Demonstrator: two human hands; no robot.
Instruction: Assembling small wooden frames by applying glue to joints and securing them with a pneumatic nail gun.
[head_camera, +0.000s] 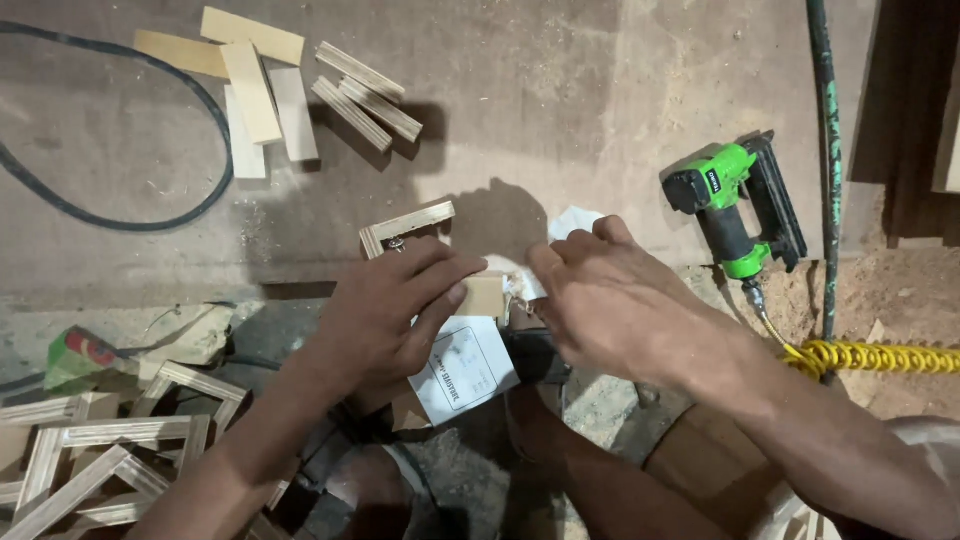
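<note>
Between your fingertips: small wood block (484, 296), light, stiff, likely splintery.
Left hand (385, 315): thumb and fingers closed on block.
Right hand (600, 300): curled at block's right end; grip hidden.
Hold: pinch flat faces.

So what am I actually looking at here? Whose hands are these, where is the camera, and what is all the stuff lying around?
There is no machine here: a camera worn on a person's head looks down at their own two bare hands. The left hand and the right hand meet over a small wooden block, above a white printed card. A partly built plywood frame lies just beyond. On the brown board sit loose wood strips, a green nail gun with a yellow coiled hose, and a black cable. Finished frames pile at lower left.
</note>
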